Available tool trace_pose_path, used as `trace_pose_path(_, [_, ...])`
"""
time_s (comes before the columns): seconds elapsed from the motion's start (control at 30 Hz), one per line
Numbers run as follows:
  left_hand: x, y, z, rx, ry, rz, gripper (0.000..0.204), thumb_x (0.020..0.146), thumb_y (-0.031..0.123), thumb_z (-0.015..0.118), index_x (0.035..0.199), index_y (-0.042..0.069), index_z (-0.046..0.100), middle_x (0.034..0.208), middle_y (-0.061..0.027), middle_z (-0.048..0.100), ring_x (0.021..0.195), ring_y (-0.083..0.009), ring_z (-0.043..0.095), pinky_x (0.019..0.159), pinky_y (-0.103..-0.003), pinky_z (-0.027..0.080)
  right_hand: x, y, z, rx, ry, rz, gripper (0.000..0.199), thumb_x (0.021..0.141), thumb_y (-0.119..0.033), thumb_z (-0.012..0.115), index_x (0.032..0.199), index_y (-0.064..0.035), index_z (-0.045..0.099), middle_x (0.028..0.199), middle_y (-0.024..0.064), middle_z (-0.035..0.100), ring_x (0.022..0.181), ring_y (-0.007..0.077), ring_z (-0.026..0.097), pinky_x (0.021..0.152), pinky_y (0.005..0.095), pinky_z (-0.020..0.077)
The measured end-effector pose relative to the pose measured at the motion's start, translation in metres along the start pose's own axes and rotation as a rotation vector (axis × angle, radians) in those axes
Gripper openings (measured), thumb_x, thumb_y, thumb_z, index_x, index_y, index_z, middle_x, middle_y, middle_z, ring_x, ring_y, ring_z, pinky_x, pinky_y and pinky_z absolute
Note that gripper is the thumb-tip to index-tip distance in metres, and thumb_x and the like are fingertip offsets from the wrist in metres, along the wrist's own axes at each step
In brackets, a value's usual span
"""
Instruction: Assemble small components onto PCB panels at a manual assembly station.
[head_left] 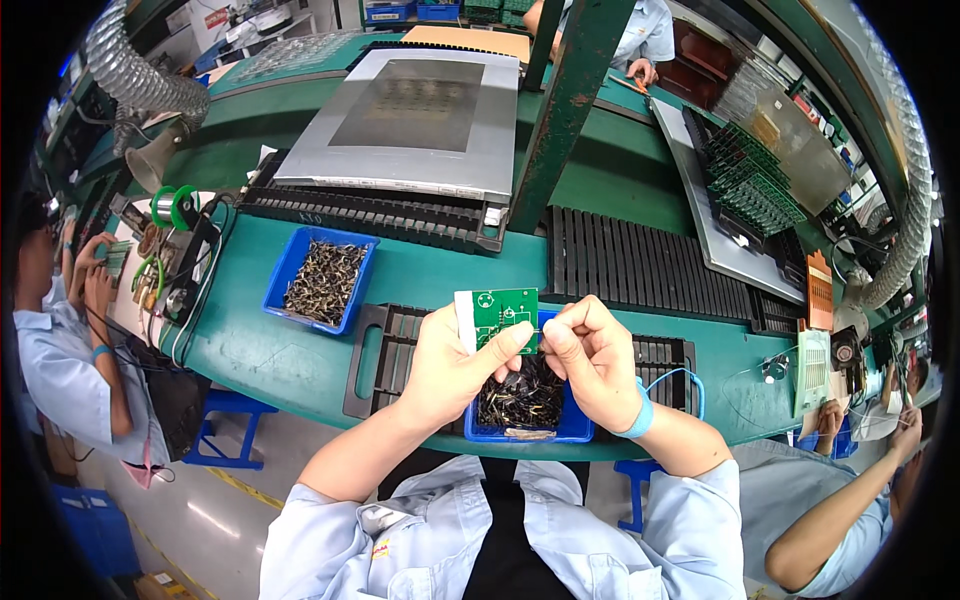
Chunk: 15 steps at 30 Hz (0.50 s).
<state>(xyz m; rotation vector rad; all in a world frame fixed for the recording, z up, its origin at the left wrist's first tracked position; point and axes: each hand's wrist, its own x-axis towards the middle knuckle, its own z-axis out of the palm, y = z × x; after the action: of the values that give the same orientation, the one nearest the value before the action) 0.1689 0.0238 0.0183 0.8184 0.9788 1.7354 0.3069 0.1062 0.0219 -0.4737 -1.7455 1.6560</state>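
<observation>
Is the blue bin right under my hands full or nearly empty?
Fairly full. The blue bin under the left hand and right hand holds a dark heap of small parts across its visible floor.

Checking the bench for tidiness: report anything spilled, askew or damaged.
Nothing stands out. Left hand holds the small green circuit board, right hand touches it; dark parts stay inside both blue plastic bins.

Electronics assembly line: green workbench [300,350], circuit-board racks [640,265], component bins [320,280].
</observation>
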Motion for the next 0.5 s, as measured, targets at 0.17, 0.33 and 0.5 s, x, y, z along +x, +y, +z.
trace_pose_path(0.17, [-0.0004, 0.0015, -0.0016, 0.002, -0.005, -0.023, 0.006, 0.082, 0.002, 0.061, 0.085, -0.001, 0.059, 0.065, -0.0046, 0.059, 0.052, -0.0076, 0.052, 0.045, -0.016, 0.042, 0.0003, -0.0010, -0.0007, -0.030, -0.001, 0.003, 0.012, 0.089, -0.009, 0.054, 0.084, -0.0012, 0.048, 0.068, 0.0018, 0.049, 0.054, 0.0053, 0.041, 0.050, 0.0166, 0.0351])
trace_pose_path(0.33, [0.0008, -0.0007, -0.0077, 0.032, -0.046, 0.008, 0.007, 0.081, 0.001, 0.063, 0.086, -0.001, 0.059, 0.065, -0.0045, 0.059, 0.051, -0.0072, 0.051, 0.044, -0.016, 0.041, 0.0024, -0.0014, -0.0014, 0.049, -0.041, 0.042, 0.011, 0.089, -0.008, 0.055, 0.084, -0.0026, 0.048, 0.069, 0.0017, 0.049, 0.056, 0.0053, 0.041, 0.052, 0.0162, 0.0351])
trace_pose_path(0.5, [0.0019, 0.0027, -0.0096, -0.201, -0.184, -0.054, 0.009, 0.079, 0.001, 0.064, 0.086, -0.001, 0.059, 0.065, -0.0046, 0.058, 0.051, -0.0069, 0.051, 0.043, -0.015, 0.039, 0.0070, 0.0028, -0.0063, 0.482, -0.243, 0.234, 0.010, 0.088, -0.008, 0.057, 0.084, -0.0042, 0.048, 0.071, 0.0019, 0.049, 0.057, 0.0060, 0.042, 0.053, 0.0163, 0.0357])
